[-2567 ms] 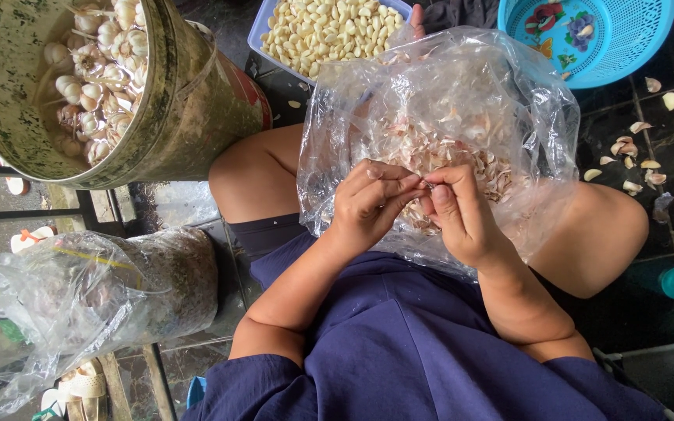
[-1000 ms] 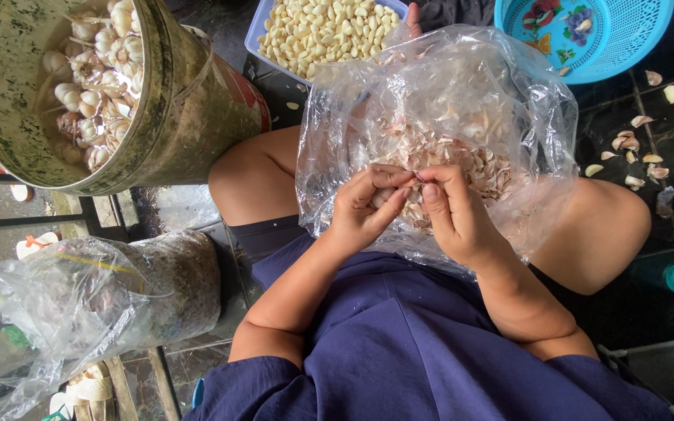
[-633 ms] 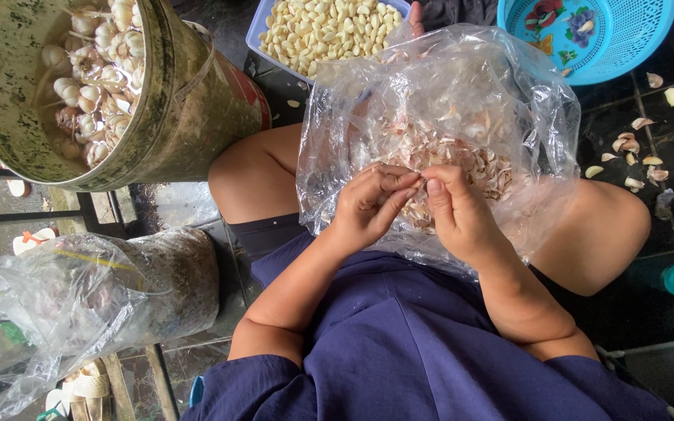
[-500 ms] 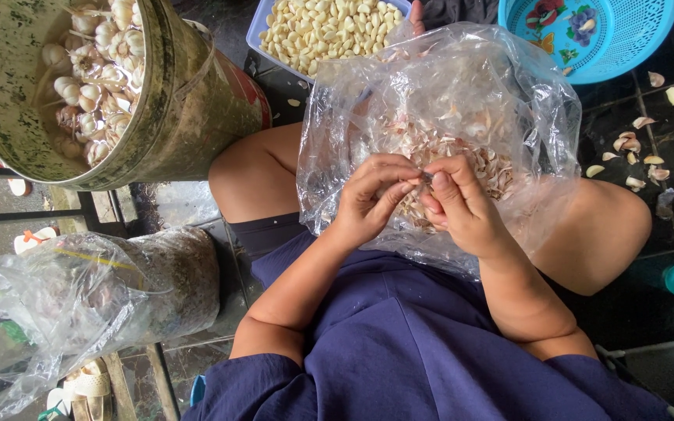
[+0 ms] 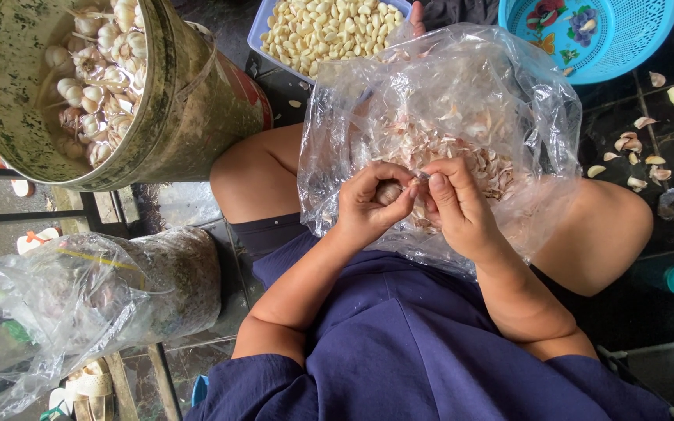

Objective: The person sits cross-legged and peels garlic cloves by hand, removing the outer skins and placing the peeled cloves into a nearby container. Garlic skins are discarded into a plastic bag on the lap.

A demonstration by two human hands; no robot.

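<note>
My left hand (image 5: 368, 206) grips a small garlic clove (image 5: 388, 191) between thumb and fingers. My right hand (image 5: 455, 204) touches it from the right, its fingertips pinching the clove's skin at the tip. Both hands work over a clear plastic bag (image 5: 501, 93) on my lap, which holds a heap of papery garlic peels (image 5: 462, 144).
A worn metal bucket (image 5: 189, 109) of whole garlic bulbs stands at the upper left. A blue tray of peeled cloves (image 5: 329, 31) lies beyond the bag, a blue plastic basket (image 5: 602, 35) at the upper right. Loose peels (image 5: 649, 148) litter the dark floor. Another filled plastic bag (image 5: 79, 304) lies at the lower left.
My hands have stayed together over the bag, fingers shifting round the clove. Thumbs and fingertips have turned slightly as the skin is picked at.
</note>
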